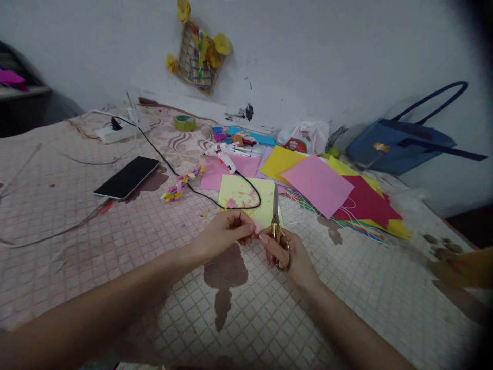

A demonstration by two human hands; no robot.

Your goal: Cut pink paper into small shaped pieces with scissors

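Gold-handled scissors (pixel 276 223) rest in my right hand (pixel 295 257), blades pointing up and away, with its fingers through and around the handle. My left hand (pixel 227 231) pinches a small pink paper piece (pixel 257 226) between thumb and fingertips. The two hands almost meet, right fingertips close to the left ones. Just beyond them lies a pale yellow sheet (pixel 246 192) strewn with tiny pink and yellow scraps. A white glue gun (pixel 225 156) lies behind it, its black cord looping over the sheet. To the left is a braided paper strip (pixel 183 184) in purple, pink and yellow.
A black-screened tablet (pixel 128 177) on a cable lies left, near a white power strip (pixel 119 131). Green tape (pixel 184 122) sits farther back. Coloured paper sheets (pixel 319 185) and white string lie right of centre. A blue handbag (pixel 400 144) leans against the wall.
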